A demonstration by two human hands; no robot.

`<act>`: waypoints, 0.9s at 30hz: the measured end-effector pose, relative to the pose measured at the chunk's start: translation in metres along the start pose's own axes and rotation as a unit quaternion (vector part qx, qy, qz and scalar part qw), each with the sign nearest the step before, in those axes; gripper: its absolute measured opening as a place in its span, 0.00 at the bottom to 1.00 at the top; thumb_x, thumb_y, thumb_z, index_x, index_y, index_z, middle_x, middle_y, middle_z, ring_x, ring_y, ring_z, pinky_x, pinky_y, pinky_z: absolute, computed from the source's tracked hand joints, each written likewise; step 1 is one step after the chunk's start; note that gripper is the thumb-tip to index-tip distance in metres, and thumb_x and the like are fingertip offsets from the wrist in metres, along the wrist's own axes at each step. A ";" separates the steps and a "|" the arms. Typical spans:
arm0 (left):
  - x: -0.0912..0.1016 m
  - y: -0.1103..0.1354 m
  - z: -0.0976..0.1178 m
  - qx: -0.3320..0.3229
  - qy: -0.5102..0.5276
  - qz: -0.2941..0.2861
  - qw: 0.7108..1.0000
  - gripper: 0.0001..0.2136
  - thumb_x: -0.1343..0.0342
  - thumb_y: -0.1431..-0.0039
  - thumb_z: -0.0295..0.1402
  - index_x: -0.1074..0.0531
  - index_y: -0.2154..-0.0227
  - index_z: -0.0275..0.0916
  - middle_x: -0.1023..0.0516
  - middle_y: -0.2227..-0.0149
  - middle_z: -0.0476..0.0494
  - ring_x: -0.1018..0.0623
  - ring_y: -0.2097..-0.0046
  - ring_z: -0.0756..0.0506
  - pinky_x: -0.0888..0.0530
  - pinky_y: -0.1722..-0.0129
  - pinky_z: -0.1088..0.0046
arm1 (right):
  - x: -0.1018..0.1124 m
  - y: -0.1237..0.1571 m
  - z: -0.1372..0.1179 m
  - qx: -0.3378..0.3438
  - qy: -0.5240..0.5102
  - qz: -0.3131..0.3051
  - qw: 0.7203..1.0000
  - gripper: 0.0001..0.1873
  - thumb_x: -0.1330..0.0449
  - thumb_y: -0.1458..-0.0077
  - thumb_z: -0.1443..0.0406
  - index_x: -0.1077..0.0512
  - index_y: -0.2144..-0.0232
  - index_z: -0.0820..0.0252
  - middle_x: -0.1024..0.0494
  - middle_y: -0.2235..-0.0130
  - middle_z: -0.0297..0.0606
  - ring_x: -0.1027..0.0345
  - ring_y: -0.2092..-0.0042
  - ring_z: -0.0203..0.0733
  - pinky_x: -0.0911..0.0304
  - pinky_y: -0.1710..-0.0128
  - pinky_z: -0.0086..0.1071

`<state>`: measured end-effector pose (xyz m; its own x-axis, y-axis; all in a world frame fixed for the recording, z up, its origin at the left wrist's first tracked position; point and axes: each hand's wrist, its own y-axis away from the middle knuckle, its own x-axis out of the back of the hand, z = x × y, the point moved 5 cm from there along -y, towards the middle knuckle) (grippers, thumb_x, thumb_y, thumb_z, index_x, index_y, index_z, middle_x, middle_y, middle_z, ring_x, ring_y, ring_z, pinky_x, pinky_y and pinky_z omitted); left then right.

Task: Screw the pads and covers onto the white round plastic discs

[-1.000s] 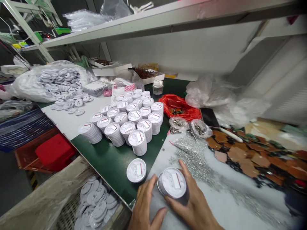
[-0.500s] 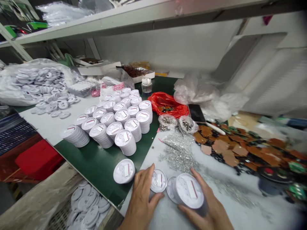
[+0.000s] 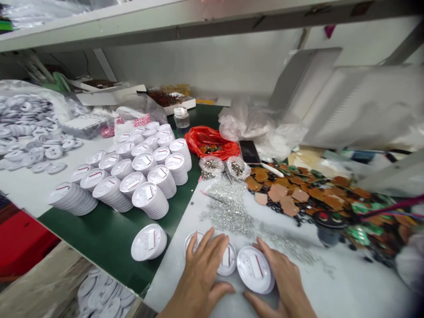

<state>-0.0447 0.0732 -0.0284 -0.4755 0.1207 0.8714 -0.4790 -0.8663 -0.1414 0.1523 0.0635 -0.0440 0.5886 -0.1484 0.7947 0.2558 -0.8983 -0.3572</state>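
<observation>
Round white plastic covers, each with a white-and-red label strip, lie near both hands. My left hand point(image 3: 203, 274) is spread palm-down, its fingers over the edge of one white cover point(image 3: 228, 260) and partly hiding another cover point(image 3: 193, 243) to its left. My right hand point(image 3: 285, 278) curves round a short stack of covers point(image 3: 254, 268), fingers along the right side and thumb below. How many covers it holds is hidden. A separate small stack point(image 3: 149, 242) stands on the green mat, left of my left hand.
Tall stacks of white covers point(image 3: 150, 198) fill the green mat point(image 3: 112, 238). Small metal parts point(image 3: 232, 216) are strewn beyond my hands. Brown boards point(image 3: 288, 205), a red bag point(image 3: 212, 143), a black pot point(image 3: 329, 227) and loose white discs point(image 3: 54, 151) lie around. A shelf point(image 3: 149, 26) overhangs the bench.
The view has turned right. My left hand has moved from the first cover to the second, which now lies apart from the right-hand stack. My right hand stays round its stack, now less tilted.
</observation>
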 end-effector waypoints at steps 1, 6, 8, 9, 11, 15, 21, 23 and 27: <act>-0.003 0.000 -0.001 0.000 0.003 0.003 1.000 0.52 0.31 0.42 0.35 0.66 0.28 0.50 0.33 0.33 0.35 0.39 0.30 0.28 0.41 0.37 0.32 | 0.001 0.000 -0.001 -0.001 -0.012 0.002 1.000 0.44 0.41 0.46 0.63 0.52 0.31 0.55 0.24 0.45 0.50 0.29 0.46 0.62 0.37 0.49 0.53; -0.018 0.001 0.000 -0.013 0.027 0.023 0.999 0.53 0.29 0.44 0.36 0.64 0.28 0.49 0.34 0.33 0.35 0.41 0.30 0.28 0.44 0.35 0.32 | 0.023 0.008 0.006 -0.058 -0.057 0.007 0.997 0.41 0.41 0.44 0.62 0.51 0.31 0.52 0.24 0.46 0.46 0.29 0.46 0.59 0.34 0.50 0.51; -0.022 -0.005 0.007 -0.029 0.036 0.006 0.999 0.56 0.28 0.46 0.38 0.65 0.28 0.49 0.33 0.34 0.34 0.41 0.30 0.27 0.44 0.36 0.30 | 0.037 0.018 0.018 -0.086 -0.050 0.016 0.995 0.41 0.40 0.44 0.61 0.51 0.31 0.51 0.24 0.46 0.46 0.28 0.46 0.60 0.33 0.49 0.51; -0.023 -0.010 0.012 -0.040 0.038 -0.007 0.998 0.56 0.27 0.47 0.39 0.66 0.28 0.49 0.33 0.34 0.34 0.41 0.30 0.27 0.43 0.36 0.30 | 0.043 0.023 0.024 -0.092 -0.039 0.018 0.995 0.42 0.40 0.43 0.60 0.51 0.31 0.51 0.23 0.46 0.46 0.28 0.46 0.61 0.33 0.50 0.52; -0.023 -0.019 0.024 -0.058 0.040 -0.032 0.997 0.56 0.27 0.47 0.40 0.64 0.28 0.47 0.33 0.34 0.33 0.41 0.30 0.27 0.43 0.36 0.30 | 0.049 0.033 0.035 -0.082 -0.013 0.008 0.997 0.44 0.39 0.44 0.60 0.52 0.30 0.50 0.22 0.46 0.47 0.27 0.47 0.62 0.32 0.51 0.54; -0.025 -0.034 0.039 -0.067 0.035 -0.065 0.995 0.49 0.28 0.45 0.36 0.56 0.29 0.44 0.30 0.36 0.35 0.40 0.30 0.29 0.43 0.36 0.30 | 0.042 0.044 0.043 -0.058 0.004 0.000 0.998 0.44 0.39 0.45 0.62 0.53 0.30 0.51 0.22 0.47 0.48 0.26 0.48 0.62 0.33 0.52 0.54; -0.038 -0.031 0.036 -0.064 0.023 -0.043 0.997 0.53 0.27 0.48 0.33 0.59 0.28 0.47 0.30 0.36 0.35 0.38 0.31 0.26 0.43 0.37 0.27 | 0.047 0.040 0.032 -0.049 -0.013 0.033 0.998 0.42 0.40 0.45 0.64 0.50 0.31 0.54 0.24 0.45 0.49 0.28 0.45 0.61 0.32 0.50 0.51; -0.043 -0.030 0.037 -0.076 0.028 -0.026 0.996 0.57 0.26 0.50 0.36 0.63 0.28 0.47 0.32 0.35 0.34 0.40 0.31 0.26 0.44 0.37 0.28 | 0.062 0.044 0.035 -0.056 -0.013 0.033 0.998 0.43 0.39 0.44 0.64 0.52 0.30 0.53 0.23 0.46 0.47 0.26 0.46 0.58 0.30 0.51 0.49; -0.054 -0.041 0.057 -0.117 0.041 -0.059 0.991 0.60 0.25 0.52 0.43 0.65 0.27 0.44 0.33 0.34 0.31 0.41 0.30 0.25 0.44 0.36 0.30 | 0.092 0.061 0.054 -0.086 0.036 0.043 0.995 0.44 0.39 0.43 0.63 0.53 0.29 0.52 0.21 0.47 0.46 0.25 0.48 0.58 0.29 0.50 0.48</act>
<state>0.0425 0.0744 -0.0432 -0.4599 0.2619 0.8485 -0.6878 -0.7094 -0.1539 0.2631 0.0178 -0.0190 0.5448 -0.2511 0.8001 0.0682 -0.9377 -0.3408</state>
